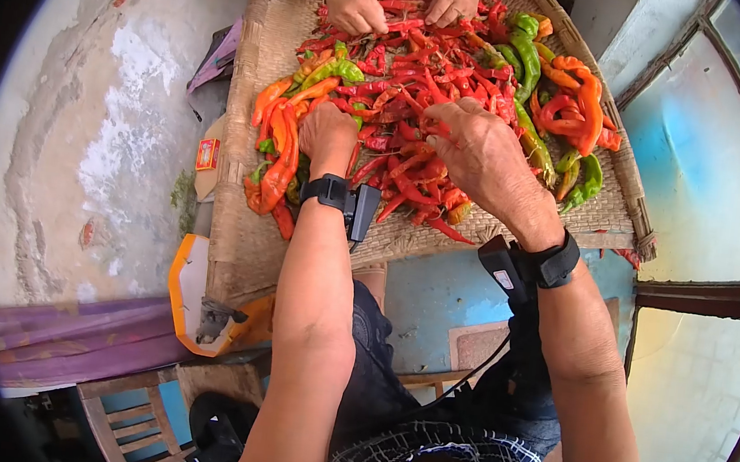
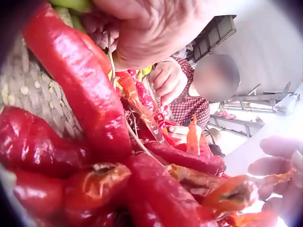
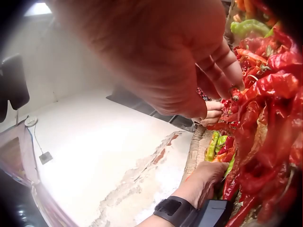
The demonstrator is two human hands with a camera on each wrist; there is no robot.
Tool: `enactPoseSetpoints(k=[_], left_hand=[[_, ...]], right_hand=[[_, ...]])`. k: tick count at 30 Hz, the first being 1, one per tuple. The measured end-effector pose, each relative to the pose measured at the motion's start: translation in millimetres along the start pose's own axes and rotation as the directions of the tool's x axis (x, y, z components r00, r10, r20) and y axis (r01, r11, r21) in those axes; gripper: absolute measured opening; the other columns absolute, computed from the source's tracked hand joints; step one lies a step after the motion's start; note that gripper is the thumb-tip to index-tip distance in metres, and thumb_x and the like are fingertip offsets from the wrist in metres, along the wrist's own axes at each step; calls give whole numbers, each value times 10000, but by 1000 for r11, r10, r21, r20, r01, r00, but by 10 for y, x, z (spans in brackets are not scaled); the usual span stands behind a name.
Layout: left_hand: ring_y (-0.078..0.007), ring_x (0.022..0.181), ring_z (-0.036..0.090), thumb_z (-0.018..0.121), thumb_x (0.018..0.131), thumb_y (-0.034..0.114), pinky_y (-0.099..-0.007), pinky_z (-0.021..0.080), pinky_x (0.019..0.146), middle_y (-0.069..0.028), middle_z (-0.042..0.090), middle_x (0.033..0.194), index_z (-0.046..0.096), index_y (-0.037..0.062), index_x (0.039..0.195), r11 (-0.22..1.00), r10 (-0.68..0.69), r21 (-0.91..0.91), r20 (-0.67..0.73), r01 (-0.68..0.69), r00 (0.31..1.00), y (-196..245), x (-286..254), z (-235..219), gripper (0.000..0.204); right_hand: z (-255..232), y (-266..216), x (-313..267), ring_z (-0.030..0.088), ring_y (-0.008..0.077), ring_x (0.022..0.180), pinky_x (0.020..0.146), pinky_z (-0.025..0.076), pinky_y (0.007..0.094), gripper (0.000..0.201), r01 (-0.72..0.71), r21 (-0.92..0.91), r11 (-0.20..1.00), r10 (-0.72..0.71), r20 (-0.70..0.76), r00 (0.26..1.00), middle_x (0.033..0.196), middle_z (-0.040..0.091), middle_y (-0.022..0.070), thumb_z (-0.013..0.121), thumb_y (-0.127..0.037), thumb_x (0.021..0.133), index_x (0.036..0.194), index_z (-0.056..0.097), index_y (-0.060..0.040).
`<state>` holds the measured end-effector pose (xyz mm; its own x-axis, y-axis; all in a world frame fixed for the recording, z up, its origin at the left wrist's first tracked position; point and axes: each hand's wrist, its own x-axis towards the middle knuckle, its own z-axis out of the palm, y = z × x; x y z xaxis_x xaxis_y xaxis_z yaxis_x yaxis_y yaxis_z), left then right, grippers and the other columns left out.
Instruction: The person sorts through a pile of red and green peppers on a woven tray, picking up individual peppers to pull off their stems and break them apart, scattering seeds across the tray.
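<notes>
Red peppers [image 1: 413,168] lie heaped across a woven tray [image 1: 246,250]. My left hand [image 1: 328,135] is down at the heap's left side, beside orange and green peppers [image 1: 281,154]. Its fingers curl near a green pepper [image 2: 73,4] in the left wrist view; whether they hold anything is hidden. Over the middle of the heap, my right hand [image 1: 482,153] pinches a red pepper [image 3: 235,96] between thumb and fingers. Large glossy red peppers [image 2: 80,80] fill the front of the left wrist view.
Another person's hands [image 1: 356,6] work at the tray's far side. Green peppers [image 1: 526,53] and orange peppers [image 1: 587,101] are piled on the right. A wall [image 1: 129,116] stands left and a window [image 1: 710,168] right; an orange-rimmed container [image 1: 188,293] sits below the tray's left corner.
</notes>
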<state>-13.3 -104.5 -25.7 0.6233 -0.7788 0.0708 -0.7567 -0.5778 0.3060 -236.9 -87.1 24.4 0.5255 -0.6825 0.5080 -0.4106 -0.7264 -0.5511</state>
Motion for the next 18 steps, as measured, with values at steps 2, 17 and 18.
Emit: enactPoseSetpoints(k=[2, 17, 18], left_hand=[[-386, 931, 618, 517, 866, 250, -464, 498, 785, -218, 648, 982, 660, 13, 930, 999, -7, -32, -13, 7, 1000, 16, -34, -9, 284], [-453, 830, 572, 462, 911, 144, -522, 430, 673, -250, 603, 882, 508, 58, 960, 820, 406, -240, -397, -520, 823, 45, -165, -44, 109], [-451, 821, 574, 468, 903, 117, -516, 438, 673, -244, 603, 878, 510, 60, 963, 739, 509, -275, -370, -614, 778, 103, -246, -81, 93]], right_hand=[[-14, -26, -6, 599, 373, 823, 709, 499, 441, 249, -44, -11, 999, 45, 38, 998, 893, 579, 186, 625, -103, 800, 1030, 593, -13], [47, -77, 42, 604, 375, 808, 697, 501, 439, 231, 53, -23, 998, -53, -4, 999, 858, 587, 183, 621, -74, 760, 979, 587, -13], [45, -74, 48, 604, 375, 808, 697, 501, 439, 231, 54, -21, 998, -54, -6, 999, 858, 587, 183, 621, -74, 760, 979, 587, -13]])
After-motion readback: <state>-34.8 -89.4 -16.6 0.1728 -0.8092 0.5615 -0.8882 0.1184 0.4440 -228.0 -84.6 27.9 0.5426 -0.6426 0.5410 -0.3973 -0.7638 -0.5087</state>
